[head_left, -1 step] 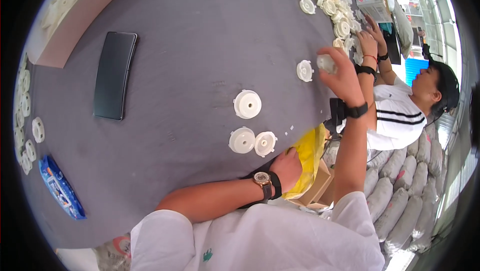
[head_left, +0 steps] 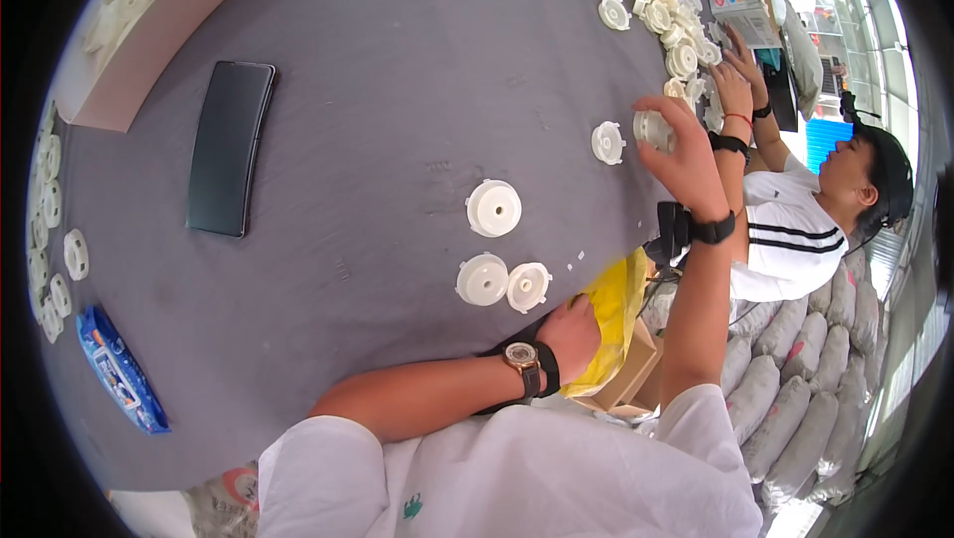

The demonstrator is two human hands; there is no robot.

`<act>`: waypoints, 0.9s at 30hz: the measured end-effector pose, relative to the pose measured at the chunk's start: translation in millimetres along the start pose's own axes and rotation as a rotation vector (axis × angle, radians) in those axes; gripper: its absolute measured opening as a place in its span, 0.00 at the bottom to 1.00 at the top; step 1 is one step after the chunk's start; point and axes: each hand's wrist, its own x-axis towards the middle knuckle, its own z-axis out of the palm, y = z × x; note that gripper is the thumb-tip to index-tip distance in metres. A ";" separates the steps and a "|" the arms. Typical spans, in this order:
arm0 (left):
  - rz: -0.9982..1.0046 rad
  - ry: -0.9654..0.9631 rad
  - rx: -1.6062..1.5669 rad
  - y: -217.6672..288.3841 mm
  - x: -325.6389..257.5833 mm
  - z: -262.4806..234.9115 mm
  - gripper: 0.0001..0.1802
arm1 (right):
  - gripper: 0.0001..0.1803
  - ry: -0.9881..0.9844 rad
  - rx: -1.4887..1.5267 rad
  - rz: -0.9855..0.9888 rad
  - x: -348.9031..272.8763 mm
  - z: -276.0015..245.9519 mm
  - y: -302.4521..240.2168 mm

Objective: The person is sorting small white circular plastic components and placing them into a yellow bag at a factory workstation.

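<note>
My right hand (head_left: 686, 155) is closed round the edge of a round white plastic cap (head_left: 653, 131), thumb and fingers on either side, at the table's right. Just left of it lies another white cap (head_left: 607, 143) with small side tabs. My left hand (head_left: 568, 339) is at the near table edge, against a yellow plastic bag (head_left: 618, 314); its fingers are mostly hidden. Between my hands and the table's middle lie a larger white cap (head_left: 494, 208) and two caps touching each other, one plain-rimmed (head_left: 482, 280), one tabbed (head_left: 529, 287).
A heap of white caps (head_left: 681, 59) lies at the far right, where a co-worker's hands (head_left: 733, 86) reach in. On the left are a dark phone (head_left: 231, 151), a blue wipes packet (head_left: 121, 371) and a pale bin (head_left: 149, 61) of parts. A cardboard box (head_left: 636, 379) stands below the edge.
The cap in my right hand has turned slightly and shows more of its ringed side. My left hand stays in place.
</note>
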 end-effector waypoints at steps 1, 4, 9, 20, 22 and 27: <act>0.022 0.000 0.012 2.8 2.0 -0.6 0.09 | 0.27 0.004 -0.007 0.010 -5.2 0.9 -2.3; -0.009 0.000 -0.058 -2.9 -4.2 0.7 0.09 | 0.24 -0.080 0.013 -0.225 1.6 34.9 -25.9; 0.016 -0.022 -0.041 -0.8 -0.3 1.1 0.09 | 0.23 0.215 0.038 -0.076 60.7 2.3 -7.3; 0.008 -0.105 -0.072 0.1 -2.0 -8.0 0.12 | 0.34 0.335 -0.242 0.065 168.4 24.6 33.3; -0.020 -0.019 -0.049 0.6 -4.3 4.0 0.10 | 0.33 0.382 -0.109 0.018 148.3 24.2 32.9; 0.011 -0.107 -0.037 -3.4 -3.6 -0.2 0.11 | 0.36 0.295 0.261 0.055 -5.1 3.0 -17.4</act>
